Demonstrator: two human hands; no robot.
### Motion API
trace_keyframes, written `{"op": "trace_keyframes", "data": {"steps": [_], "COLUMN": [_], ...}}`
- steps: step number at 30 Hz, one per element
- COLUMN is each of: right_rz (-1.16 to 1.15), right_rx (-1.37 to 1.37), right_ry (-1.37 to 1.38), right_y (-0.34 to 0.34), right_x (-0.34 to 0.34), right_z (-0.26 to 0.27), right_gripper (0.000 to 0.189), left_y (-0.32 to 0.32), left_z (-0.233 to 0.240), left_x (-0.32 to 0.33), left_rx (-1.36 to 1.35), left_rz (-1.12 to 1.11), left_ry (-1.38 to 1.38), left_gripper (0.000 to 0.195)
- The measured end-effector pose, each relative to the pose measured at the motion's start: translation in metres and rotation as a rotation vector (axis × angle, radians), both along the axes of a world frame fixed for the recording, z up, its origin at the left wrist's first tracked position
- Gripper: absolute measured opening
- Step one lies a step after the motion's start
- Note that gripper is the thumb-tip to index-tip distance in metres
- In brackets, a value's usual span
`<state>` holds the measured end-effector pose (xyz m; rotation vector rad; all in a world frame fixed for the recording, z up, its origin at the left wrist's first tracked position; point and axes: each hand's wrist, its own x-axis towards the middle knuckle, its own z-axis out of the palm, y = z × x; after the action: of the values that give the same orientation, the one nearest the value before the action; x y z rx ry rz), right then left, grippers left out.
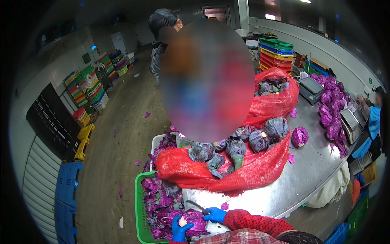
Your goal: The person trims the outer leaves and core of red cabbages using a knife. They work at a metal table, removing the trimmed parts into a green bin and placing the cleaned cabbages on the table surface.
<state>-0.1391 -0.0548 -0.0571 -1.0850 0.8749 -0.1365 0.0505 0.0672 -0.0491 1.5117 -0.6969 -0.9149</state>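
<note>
At the steel table's near-left corner, my blue-gloved left hand grips a trimmed red cabbage by its pale stem end. My right hand, in a matching glove, holds a knife with a curved blade just above that cabbage. Below and left of them stands a green plastic crate of loose purple cabbage leaves. Farther up the table, a red mesh sack lies spread out with several untrimmed red cabbages on it.
Behind it is another red sack of cabbages. Digital scales and a heap of peeled cabbages occupy the table's right side. A co-worker is at the far right. Another person, partly blurred out, stands opposite. Stacked crates line the walls.
</note>
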Motion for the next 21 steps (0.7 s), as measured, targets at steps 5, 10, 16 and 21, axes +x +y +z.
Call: {"op": "trace_keyframes", "data": {"steps": [5,10,16,21], "right_rz": [0.043,0.14,-0.016,0.16], "right_rx": [-0.521,-0.921,-0.794,-0.749], "right_ry": [0.011,0.309,0.057,0.121], "right_y": [0.001,-0.056,-0.038,-0.011], "right_x": [0.007,0.026,0.0,0.0], "right_z": [-0.035,-0.07,0.035,0.083], "right_gripper": [0.031,0.034,0.049,0.054], "left_y": [0.01,0.004,-0.023,-0.02], "left_z": [-0.03,-0.033,0.054,0.033], "left_x": [0.05,0.067,0.021,-0.001], "left_rx": [-0.078,-0.099,-0.115,-0.003], "left_rz": [-0.002,-0.055,-0.207,-0.31], "left_ry": [0.588,0.334,-0.139,-0.766], "left_gripper": [0.054,0.068,0.086,0.098]}}
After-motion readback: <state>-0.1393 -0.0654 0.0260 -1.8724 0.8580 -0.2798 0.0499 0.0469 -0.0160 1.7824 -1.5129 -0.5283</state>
